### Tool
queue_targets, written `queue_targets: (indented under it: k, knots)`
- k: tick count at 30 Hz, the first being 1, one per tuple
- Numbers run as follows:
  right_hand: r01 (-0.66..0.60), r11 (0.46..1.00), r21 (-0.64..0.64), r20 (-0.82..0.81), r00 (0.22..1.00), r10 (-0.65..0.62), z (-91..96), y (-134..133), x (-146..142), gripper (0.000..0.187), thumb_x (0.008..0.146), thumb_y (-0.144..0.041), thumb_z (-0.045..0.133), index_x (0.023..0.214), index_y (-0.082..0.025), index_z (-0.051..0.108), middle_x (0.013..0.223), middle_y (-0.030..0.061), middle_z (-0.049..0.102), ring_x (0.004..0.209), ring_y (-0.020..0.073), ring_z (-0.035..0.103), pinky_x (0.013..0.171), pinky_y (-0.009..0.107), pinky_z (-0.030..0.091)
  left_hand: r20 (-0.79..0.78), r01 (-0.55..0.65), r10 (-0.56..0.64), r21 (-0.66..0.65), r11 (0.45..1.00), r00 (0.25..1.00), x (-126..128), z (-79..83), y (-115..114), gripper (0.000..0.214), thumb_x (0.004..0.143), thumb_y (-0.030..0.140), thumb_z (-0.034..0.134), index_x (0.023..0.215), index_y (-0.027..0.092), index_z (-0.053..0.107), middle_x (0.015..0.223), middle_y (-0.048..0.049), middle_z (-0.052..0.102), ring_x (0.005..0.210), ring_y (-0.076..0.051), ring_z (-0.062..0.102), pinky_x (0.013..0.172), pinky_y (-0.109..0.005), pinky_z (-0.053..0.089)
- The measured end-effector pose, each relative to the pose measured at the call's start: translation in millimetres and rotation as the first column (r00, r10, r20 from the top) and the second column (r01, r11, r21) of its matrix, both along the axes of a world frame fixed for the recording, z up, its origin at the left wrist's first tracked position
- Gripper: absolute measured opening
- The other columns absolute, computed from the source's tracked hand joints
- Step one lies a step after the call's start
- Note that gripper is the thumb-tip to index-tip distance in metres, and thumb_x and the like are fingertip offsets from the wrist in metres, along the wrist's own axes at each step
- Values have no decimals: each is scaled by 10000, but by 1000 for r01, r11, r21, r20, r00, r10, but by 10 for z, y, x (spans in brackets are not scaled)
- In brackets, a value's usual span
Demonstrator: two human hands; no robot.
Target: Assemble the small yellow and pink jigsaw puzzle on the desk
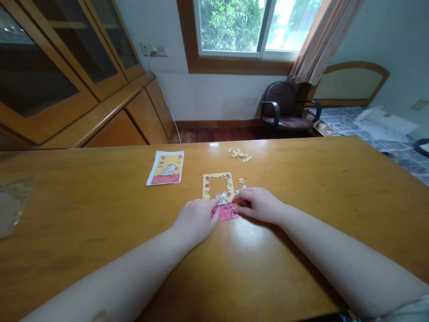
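Observation:
A partly assembled jigsaw puzzle [229, 212] lies flat on the wooden table, with a yellow border, a pink lower part and a gap in its upper middle. My left hand [197, 219] rests on its lower left, fingers stretched over the white figure and the pink pieces. At the lower right edge is my right hand [256, 204], its thumb and fingers bent toward each other by the pink part; whether a piece is between them I cannot make out. Several loose puzzle pieces [241, 180] lie just beyond the right hand.
A pile of yellow puzzle pieces [238, 154] lies near the table's far edge. Left of the puzzle is a printed reference picture [166, 168]. A clear plastic bag [13, 205] lies at the far left. Beyond the table stand an office chair [283, 107] and a wooden cabinet [114, 116].

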State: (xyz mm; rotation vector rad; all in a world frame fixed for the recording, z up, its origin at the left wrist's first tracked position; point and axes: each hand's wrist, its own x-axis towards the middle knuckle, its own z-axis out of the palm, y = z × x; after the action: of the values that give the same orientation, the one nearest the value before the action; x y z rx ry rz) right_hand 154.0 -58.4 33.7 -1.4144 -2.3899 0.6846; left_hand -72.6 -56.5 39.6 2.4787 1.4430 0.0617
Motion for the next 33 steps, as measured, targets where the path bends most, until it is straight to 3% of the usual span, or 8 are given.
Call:
queue_targets:
  k: [12, 15, 18, 21, 24, 28, 33]
  knots:
    - [-46, 998, 34, -24, 999, 47, -19, -13, 17, 202, 892, -379, 589, 881, -201, 684, 840, 44, 698, 790, 161, 625, 723, 265, 454, 7, 56, -55, -47, 997, 998, 14, 69, -30, 433, 900, 317, 443, 1305, 252, 581, 1061, -78, 729, 939, -259, 681, 772, -356, 512]
    - [77, 990, 119, -44, 996, -72, -22, 8, 41, 194, 901, -351, 567, 855, -196, 673, 829, 46, 677, 792, 168, 608, 739, 282, 460, 10, 11, -11, -22, 1000, 1000, 16, 58, -38, 464, 898, 327, 444, 1333, 204, 550, 1139, -98, 707, 988, -271, 674, 825, -383, 511]
    - [270, 937, 220, -75, 963, -259, -58, 67, 98, 165, 903, -297, 539, 861, -193, 659, 868, 61, 664, 850, 192, 599, 798, 316, 461, 11, 2, -2, -6, 1000, 1000, 13, 46, -36, 460, 902, 340, 441, 1325, 199, 552, 1178, -93, 693, 1012, -265, 670, 849, -378, 509]
    - [346, 906, 244, -68, 938, -340, -101, 125, 156, 157, 900, -265, 528, 889, -190, 665, 928, 78, 663, 915, 211, 599, 858, 341, 454, 19, 19, -19, -6, 1000, 1000, 11, 42, -33, 444, 903, 355, 439, 1293, 197, 579, 1159, -92, 701, 1015, -268, 668, 855, -384, 512]
    - [315, 915, 251, -27, 947, -319, -101, 131, 166, 186, 904, -276, 527, 943, -187, 685, 973, 91, 657, 946, 222, 588, 894, 360, 444, 31, 24, -24, -19, 1000, 999, 12, 45, -33, 441, 897, 364, 446, 1281, 202, 589, 1146, -94, 704, 1020, -273, 666, 866, -394, 514]
    - [177, 950, 257, 80, 976, -204, -49, 85, 132, 255, 877, -375, 594, 1037, -207, 700, 1067, 101, 634, 981, 245, 552, 927, 412, 420, 51, 28, -26, -40, 999, 998, 11, 52, -34, 432, 894, 368, 454, 1274, 211, 588, 1156, -89, 700, 1022, -269, 666, 866, -388, 515]
    - [137, 963, 232, 116, 979, -167, -56, 94, 139, 196, 866, -362, 631, 961, -216, 722, 1078, 97, 628, 988, 236, 540, 921, 409, 414, 72, -1, 4, -34, 999, 997, 17, 67, -32, 407, 916, 360, 420, 1258, 214, 585, 1140, -76, 708, 1013, -259, 669, 854, -374, 513]
